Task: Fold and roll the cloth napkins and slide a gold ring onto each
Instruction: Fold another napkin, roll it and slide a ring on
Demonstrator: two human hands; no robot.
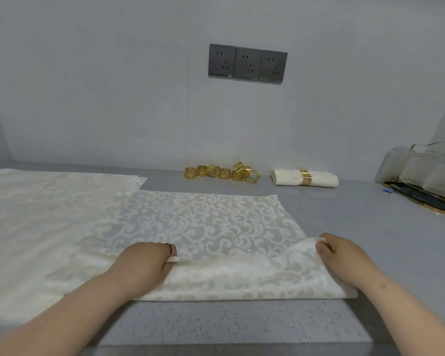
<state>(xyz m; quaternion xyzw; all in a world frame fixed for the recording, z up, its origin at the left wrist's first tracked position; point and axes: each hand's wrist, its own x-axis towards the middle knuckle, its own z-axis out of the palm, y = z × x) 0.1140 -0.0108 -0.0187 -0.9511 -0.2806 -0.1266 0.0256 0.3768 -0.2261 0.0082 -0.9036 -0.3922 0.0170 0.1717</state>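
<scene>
The napkin (pixel 203 222) lay flat on the grey surface (pixel 242 322), its near edge lifted and turned over. The left grip (pixel 149 260) pinched that folded edge, and the right grip (pixel 344 255) pinched its right corner. A stack (pixel 49 201) of more napkins spread at its left. By the wall stood loose rings (pixel 221 173). Right of them lay a rolled napkin (pixel 321 179) in its ring (pixel 305 177), and further right a tray (pixel 406 191) bearing glassware.

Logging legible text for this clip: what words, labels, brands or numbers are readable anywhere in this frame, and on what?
None: no text in this frame can be read.
On the wall sockets: a tiny pale mark at the lower edge of the left plate, too small to read.
On the gold rings: a cut-out key pattern, not letters.
On the napkin: woven scrollwork only.
</scene>
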